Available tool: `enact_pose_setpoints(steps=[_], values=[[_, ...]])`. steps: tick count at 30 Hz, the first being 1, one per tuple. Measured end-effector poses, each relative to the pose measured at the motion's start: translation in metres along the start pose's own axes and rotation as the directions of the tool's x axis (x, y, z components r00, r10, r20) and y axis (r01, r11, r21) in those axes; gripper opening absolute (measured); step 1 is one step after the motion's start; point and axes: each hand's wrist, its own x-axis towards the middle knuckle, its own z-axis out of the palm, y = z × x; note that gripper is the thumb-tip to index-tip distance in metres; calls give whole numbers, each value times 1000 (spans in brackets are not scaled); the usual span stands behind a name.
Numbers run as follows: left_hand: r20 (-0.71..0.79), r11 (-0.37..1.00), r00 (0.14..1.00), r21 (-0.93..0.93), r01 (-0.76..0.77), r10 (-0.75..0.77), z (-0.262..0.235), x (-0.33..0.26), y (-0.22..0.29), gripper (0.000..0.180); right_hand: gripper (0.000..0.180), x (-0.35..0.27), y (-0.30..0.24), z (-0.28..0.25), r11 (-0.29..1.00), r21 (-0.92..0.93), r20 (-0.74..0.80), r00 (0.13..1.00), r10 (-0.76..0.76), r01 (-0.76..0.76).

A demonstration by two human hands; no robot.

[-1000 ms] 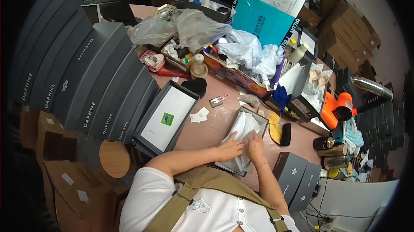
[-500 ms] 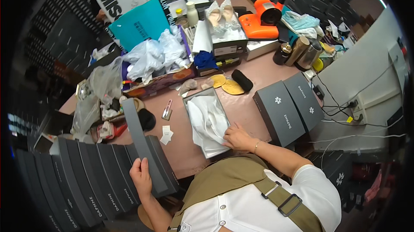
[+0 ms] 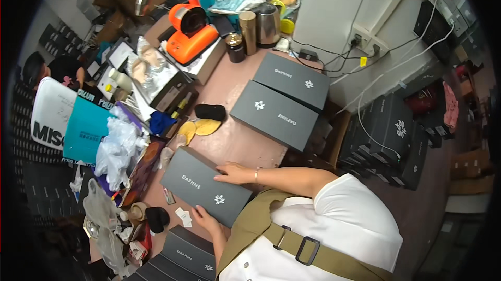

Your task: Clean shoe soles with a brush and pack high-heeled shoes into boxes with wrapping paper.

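A dark grey shoe box with its lid on lies in front of me, close against my apron. My left hand grips its near left edge, thumb on the lid and the other fingers partly hidden at the side. On the opposite long edge, my right hand holds the box with its fingertips over the lid. The white paper that lay inside is covered. Two more closed grey boxes sit side by side at the table's right.
Beyond the box lie yellow pads and a black brush-like thing. White cards lie left of my left hand. A row of grey boxes stands at lower left. Cables hang by the wall at right.
The lid, held upright in my left hand before, now covers the open box. My left hand has come to the box; my right hand stays at it. The whole view has swung to the right.
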Motion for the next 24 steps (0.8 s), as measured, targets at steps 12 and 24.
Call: enact_pose_setpoints(steps=[12, 24], values=[[22, 859, 966, 462, 221, -259, -26, 21, 27, 54, 57, -18, -16, 7, 993, 116, -233, 972, 17, 11], [302, 945, 898, 37, 324, -320, 16, 13, 33, 71, 81, -25, -4, -12, 984, 164, -101, 994, -51, 67]])
